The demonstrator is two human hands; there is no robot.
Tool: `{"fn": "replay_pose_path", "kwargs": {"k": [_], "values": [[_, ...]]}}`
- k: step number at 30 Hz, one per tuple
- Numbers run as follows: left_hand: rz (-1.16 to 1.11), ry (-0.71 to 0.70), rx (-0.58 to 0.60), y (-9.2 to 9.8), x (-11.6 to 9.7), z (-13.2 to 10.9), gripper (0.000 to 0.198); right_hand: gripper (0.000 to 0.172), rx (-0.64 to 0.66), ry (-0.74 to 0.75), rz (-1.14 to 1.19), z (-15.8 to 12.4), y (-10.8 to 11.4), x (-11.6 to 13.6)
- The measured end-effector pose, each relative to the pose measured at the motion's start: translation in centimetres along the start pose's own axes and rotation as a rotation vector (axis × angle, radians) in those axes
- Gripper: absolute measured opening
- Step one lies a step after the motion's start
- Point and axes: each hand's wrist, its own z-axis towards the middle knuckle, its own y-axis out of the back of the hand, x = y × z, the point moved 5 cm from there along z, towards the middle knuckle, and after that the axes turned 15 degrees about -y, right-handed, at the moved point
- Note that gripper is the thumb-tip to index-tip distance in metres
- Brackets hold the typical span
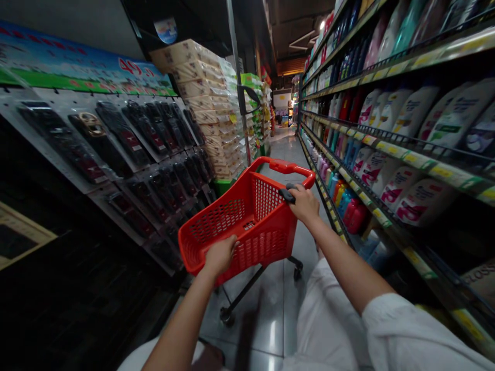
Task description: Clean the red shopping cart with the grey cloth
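Observation:
A red plastic shopping cart [266,247] stands slantwise in front of me, its perforated basket holding nothing that I can see. My left hand [221,256] is closed over the near side rim, toward the cart's narrower left end. At the other end, my right hand [305,202] grips the upper corner just below the red push handle [284,166]. A small dark grey piece [287,193] shows at its fingertips; whether it belongs to the cart is unclear. Two black wheels are visible beneath the basket.
Shelves of bottles [410,111] line the right side. Packaged belts [119,131] hang on a rack at left, beside stacked wrapped packs [209,108]. A thin metal pole [236,56] rises behind the cart. The tiled aisle [284,147] runs onward between them.

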Motion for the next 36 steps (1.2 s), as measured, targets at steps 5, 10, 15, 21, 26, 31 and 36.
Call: {"fn": "replay_pose_path", "kwargs": {"k": [5, 10, 15, 21, 26, 31, 36], "values": [[-0.059, 0.066, 0.054, -0.6, -4.6, 0.8, 0.028, 0.024, 0.049, -0.047, -0.027, -0.1, -2.4, 0.9], [-0.114, 0.088, 0.091, -1.4, -8.2, 1.2, 0.031, 0.026, 0.128, 0.053, -0.044, 0.6, -3.6, 0.1], [-0.152, -0.128, -0.128, -0.5, -8.1, 1.8, 0.045, 0.025, 0.172, 0.202, -0.02, 2.5, -4.4, -1.2], [0.043, 0.087, -0.304, 1.6, -0.9, 3.2, 0.053, 0.02, 0.281, 0.338, 0.026, 4.3, -5.3, -1.3], [0.089, 0.306, -0.358, 2.8, 4.0, 5.0, 0.065, 0.018, 0.337, 0.418, 0.009, 4.6, -6.3, -0.8], [-0.05, 0.507, -0.348, 3.4, 6.0, 5.7, 0.061, 0.02, 0.378, 0.48, -0.009, 3.2, -6.0, -0.1], [-0.046, 0.57, -0.338, 3.2, 5.6, 3.8, 0.056, 0.023, 0.357, 0.473, -0.182, 3.2, -3.8, 2.8]]}}
